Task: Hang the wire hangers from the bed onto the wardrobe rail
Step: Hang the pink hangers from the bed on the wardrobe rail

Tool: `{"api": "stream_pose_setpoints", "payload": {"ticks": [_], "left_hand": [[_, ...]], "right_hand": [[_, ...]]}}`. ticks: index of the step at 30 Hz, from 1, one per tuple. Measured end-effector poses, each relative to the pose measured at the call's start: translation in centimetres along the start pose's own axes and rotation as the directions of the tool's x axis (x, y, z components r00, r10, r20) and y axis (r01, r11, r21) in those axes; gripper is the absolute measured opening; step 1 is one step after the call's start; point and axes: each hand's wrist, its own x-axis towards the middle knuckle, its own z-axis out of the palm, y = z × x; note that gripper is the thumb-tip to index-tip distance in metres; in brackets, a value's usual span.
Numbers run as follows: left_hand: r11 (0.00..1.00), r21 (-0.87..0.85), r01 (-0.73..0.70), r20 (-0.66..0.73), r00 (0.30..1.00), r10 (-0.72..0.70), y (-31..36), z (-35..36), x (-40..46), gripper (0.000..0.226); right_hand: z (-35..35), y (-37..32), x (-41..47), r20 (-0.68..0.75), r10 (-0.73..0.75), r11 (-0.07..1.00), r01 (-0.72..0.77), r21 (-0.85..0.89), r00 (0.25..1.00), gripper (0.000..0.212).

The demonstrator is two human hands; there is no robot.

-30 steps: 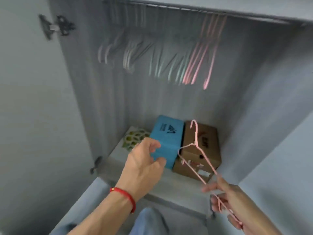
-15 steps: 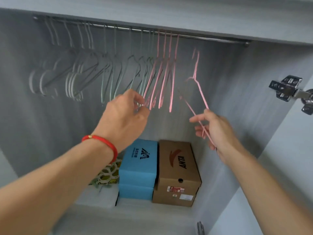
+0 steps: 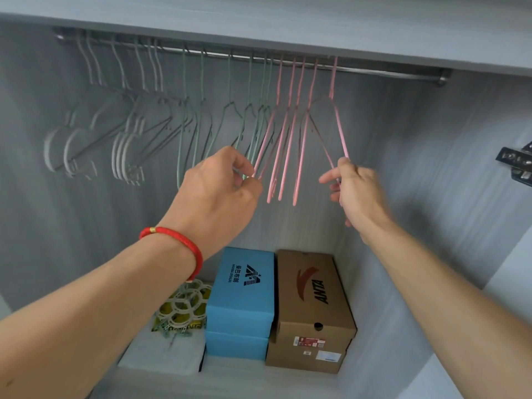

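A metal wardrobe rail runs under the top shelf. Several white, green and pink wire hangers hang from it. The rightmost pink hanger has its hook over the rail, and my right hand pinches its lower corner. My left hand, with a red bracelet on the wrist, pinches the lower ends of the green hangers and of a pink hanger beside them. Other pink hangers hang free between my hands.
On the wardrobe floor stand a blue shoebox stack and a brown shoebox, with a white ring-shaped clip rack on a pale bag to their left. A door hinge juts in at the right.
The pink hanger in my right hand rose from below the rail and now hangs on it by its hook. My left hand moved up to the hanging hangers and took hold of them.
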Motion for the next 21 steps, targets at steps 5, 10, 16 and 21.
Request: {"api": "stream_pose_setpoints", "payload": {"ticks": [5,10,16,21], "left_hand": [[1.0,0.014,-0.019,0.011,1.0,0.019,-0.5,-0.2,-0.3,0.015],[0.999,0.025,-0.027,0.017,1.0,0.026,-0.6,-0.9,-1.4,0.017],[1.0,0.013,-0.028,0.037,0.999,0.028,0.0,-2.8,-4.5,0.02],[0.999,0.002,-0.039,0.037,0.999,0.039,0.0,-5.8,-9.1,0.023]], "right_hand": [[0.4,-1.3,3.5,0.058,0.062,0.997,-0.059,-0.058,0.996,0.059],[0.1,-2.4,4.0,0.171,0.2,0.98,-0.199,-0.021,0.965,0.063],[-0.3,1.0,-0.4,0.108,0.23,0.96,-0.244,0.137,0.967,0.075],[-1.2,3.5,-10.9,0.077,-0.093,0.996,0.092,0.016,0.993,0.052]]}}
